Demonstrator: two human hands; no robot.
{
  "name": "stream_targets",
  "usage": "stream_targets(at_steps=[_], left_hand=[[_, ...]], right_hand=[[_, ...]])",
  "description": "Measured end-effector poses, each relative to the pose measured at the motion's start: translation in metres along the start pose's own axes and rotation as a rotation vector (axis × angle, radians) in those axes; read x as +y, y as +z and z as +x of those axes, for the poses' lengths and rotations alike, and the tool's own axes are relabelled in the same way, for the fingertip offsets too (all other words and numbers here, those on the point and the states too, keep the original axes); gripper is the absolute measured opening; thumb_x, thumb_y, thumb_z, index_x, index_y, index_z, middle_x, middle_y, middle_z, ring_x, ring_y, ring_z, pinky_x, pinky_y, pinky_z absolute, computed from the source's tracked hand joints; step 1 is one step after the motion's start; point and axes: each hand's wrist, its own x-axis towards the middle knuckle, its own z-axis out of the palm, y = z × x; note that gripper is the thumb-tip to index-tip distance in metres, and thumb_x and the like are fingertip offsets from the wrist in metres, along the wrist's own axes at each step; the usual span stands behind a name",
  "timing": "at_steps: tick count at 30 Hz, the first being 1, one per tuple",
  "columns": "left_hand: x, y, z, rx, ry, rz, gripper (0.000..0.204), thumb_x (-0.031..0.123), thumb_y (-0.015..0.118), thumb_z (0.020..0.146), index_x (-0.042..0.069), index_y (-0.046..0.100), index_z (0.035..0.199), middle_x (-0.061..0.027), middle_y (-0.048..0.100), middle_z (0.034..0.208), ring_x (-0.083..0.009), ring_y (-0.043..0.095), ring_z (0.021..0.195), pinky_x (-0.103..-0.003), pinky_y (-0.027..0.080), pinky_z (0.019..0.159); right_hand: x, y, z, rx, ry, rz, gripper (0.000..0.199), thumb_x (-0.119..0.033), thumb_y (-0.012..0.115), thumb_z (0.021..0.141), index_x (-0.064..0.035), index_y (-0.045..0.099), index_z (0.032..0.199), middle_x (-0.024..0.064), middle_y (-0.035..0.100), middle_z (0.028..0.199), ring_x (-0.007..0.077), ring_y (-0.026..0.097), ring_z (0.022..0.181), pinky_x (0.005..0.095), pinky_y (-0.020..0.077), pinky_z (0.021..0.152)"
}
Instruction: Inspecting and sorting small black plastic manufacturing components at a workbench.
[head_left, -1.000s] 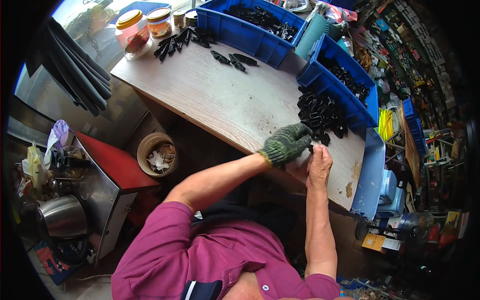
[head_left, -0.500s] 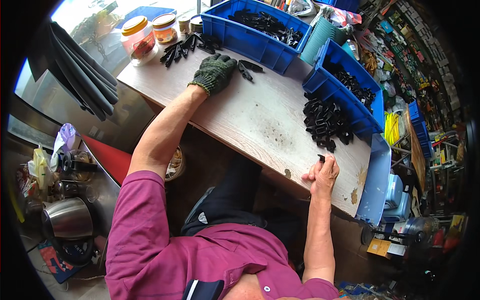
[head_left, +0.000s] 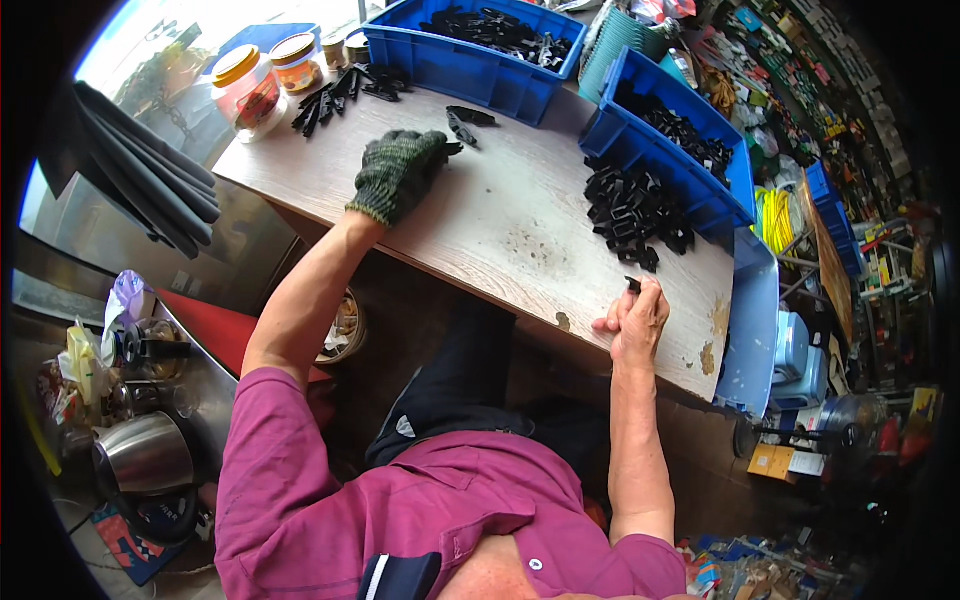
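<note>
My left hand [head_left: 398, 178], in a dark green knitted glove, is above the table's left part with its fingers closed. A black plastic piece [head_left: 454, 149] pokes out at its fingertips. Just beyond lie two long black plastic pieces [head_left: 466, 122], close together. Bare and closed, my right hand [head_left: 640, 322] is near the table's front edge, pinching a small black plastic part [head_left: 633, 285]. A heap of similar small black parts [head_left: 638, 208] lies just past it. More long black pieces [head_left: 345, 93] are piled at the far left.
Two blue bins, one at the back [head_left: 470, 72] and one at the right [head_left: 672, 160], hold black parts. Jars [head_left: 245, 92] stand at the table's far left corner. A light-blue bin [head_left: 750, 325] adjoins the right edge. A metal kettle [head_left: 148, 455] is at lower left.
My left hand has drawn back toward me from the long pieces, and a black piece now shows at its fingertips. The right hand keeps its pinch on the small part. The whole view has shifted slightly.
</note>
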Motion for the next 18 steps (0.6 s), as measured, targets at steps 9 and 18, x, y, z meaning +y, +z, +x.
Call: stream_targets(at_steps=[9, 18], left_hand=[[0.151, 0.029, -0.049, -0.036, -0.216, -1.368, 0.026, -0.012, 0.063, 0.09, -0.001, 0.062, 0.113, -0.0068, 0.066, 0.1, -0.0139, 0.064, 0.102, -0.028, 0.053, 0.089], [0.228, 0.029, -0.044, -0.237, -0.051, -1.069, 0.027, 0.028, 0.064, 0.096, 0.007, 0.07, 0.112, -0.0159, 0.072, 0.099, -0.0342, 0.069, 0.09, -0.041, 0.055, 0.078]], right_hand=[[-0.007, 0.003, -0.003, 0.088, 0.054, 0.053, 0.034, -0.038, 0.044, 0.098, -0.0115, 0.046, 0.076, -0.0021, 0.028, 0.05, 0.0128, 0.035, 0.039, 0.0371, 0.0505, 0.037], [-0.004, 0.003, -0.008, 0.129, 0.031, 0.083, 0.035, -0.039, 0.043, 0.099, -0.0074, 0.052, 0.086, 0.0026, 0.041, 0.051, 0.0165, 0.041, 0.038, 0.0336, 0.0473, 0.039]])
